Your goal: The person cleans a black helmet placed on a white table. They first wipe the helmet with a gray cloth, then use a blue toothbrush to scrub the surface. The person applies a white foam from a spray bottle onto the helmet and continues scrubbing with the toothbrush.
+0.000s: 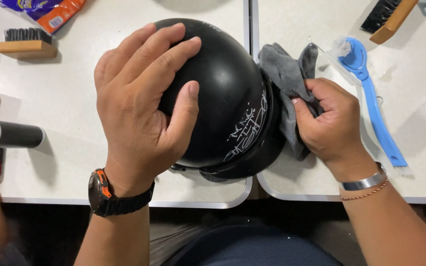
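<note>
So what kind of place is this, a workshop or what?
Likely a cleaning workbench: white tables hold wooden brushes and a blue brush, while the right hand rubs a grey cloth on a black helmet.

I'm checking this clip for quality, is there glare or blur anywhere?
Head view: soft overhead glare on the black helmet under the left hand; faint shadows on the white table; right hand and grey cloth sharp; the edges look slightly soft.
</note>
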